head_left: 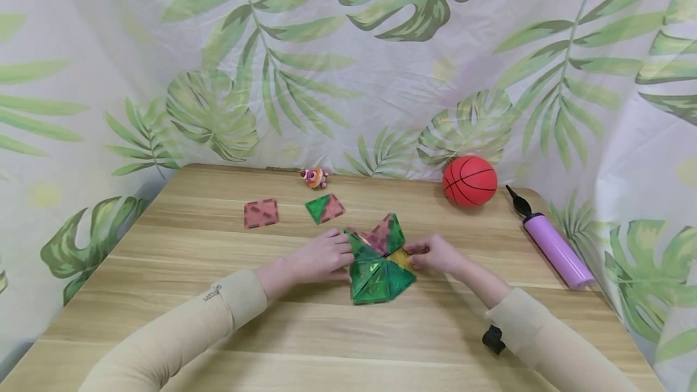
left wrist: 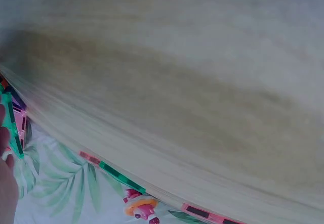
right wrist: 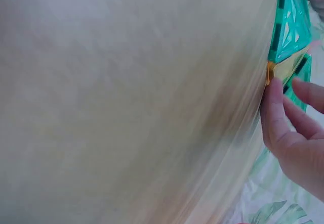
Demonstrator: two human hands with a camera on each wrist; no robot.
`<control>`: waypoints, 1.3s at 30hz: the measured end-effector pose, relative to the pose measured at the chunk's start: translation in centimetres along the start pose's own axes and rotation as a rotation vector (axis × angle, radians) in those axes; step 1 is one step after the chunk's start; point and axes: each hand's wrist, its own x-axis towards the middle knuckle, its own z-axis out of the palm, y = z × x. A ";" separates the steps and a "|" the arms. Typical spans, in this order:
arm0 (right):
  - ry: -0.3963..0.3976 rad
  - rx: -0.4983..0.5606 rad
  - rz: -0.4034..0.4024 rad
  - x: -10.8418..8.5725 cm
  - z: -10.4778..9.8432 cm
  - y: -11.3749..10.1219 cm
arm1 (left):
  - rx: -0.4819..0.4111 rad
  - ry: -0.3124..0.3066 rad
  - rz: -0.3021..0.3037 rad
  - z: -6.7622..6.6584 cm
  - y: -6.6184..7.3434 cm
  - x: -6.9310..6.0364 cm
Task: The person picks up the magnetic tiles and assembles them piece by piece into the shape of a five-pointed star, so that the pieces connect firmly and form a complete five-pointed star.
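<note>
A built-up structure of translucent magnetic tiles (head_left: 370, 283), mostly green with some pink and one yellow, stands mid-table. At its left side, my left hand (head_left: 327, 257) holds a green magnetic tile (left wrist: 11, 125) between fingers and thumb; the left wrist view catches only part of this hand at its edge. Across from it, my right hand (head_left: 435, 254) pinches the yellow magnetic tile (head_left: 400, 258) with its fingertips. In the right wrist view this yellow tile sits low between green tiles (right wrist: 292, 24). A pink and green tile (head_left: 390, 233) rises at the back.
Behind the structure lie a pink square tile (head_left: 261, 213) and a green-and-pink tile pair (head_left: 325, 208). A small pink and orange toy figure (head_left: 314, 178) stands at the table's back edge. Back right are a red basketball (head_left: 470, 181) and a purple hand pump (head_left: 556, 250).
</note>
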 end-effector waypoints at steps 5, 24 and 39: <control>0.016 0.110 0.032 -0.7 0.2 -0.2 | -0.217 -0.167 -0.223 -0.2 0.0 -0.2; 0.034 0.194 0.098 -1.2 0.7 -0.6 | -0.702 -0.244 -0.612 -1.0 2.8 -0.8; 0.084 0.254 0.150 -1.0 1.0 -0.9 | -0.943 -0.232 -0.768 -1.7 3.0 0.2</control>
